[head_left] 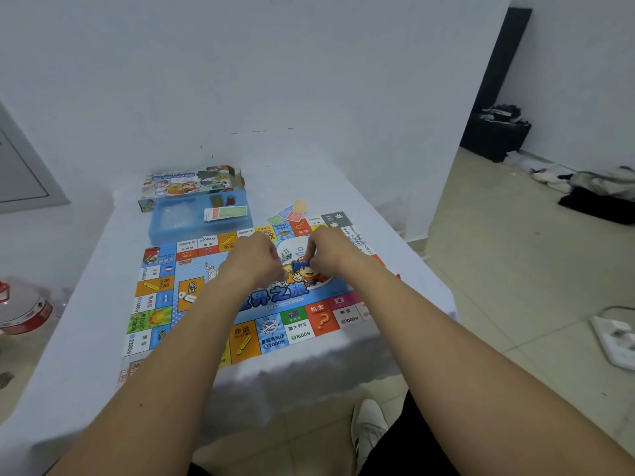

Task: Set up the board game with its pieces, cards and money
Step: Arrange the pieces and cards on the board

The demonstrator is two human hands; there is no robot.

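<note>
Over the board (213, 300), the right hand (330, 250) pinches a blue pawn (299, 265); the left hand (256, 257) is curled beside it, contents hidden. A die (286, 253) lies between. Best practice: stand the pawn upright on its start square, clear of the die.

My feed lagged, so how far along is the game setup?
Done: board unfolded on the table, die on it. In hand: right hand pinches a blue pawn; left hand curled beside it. Left: cards in the blue tray.
</note>
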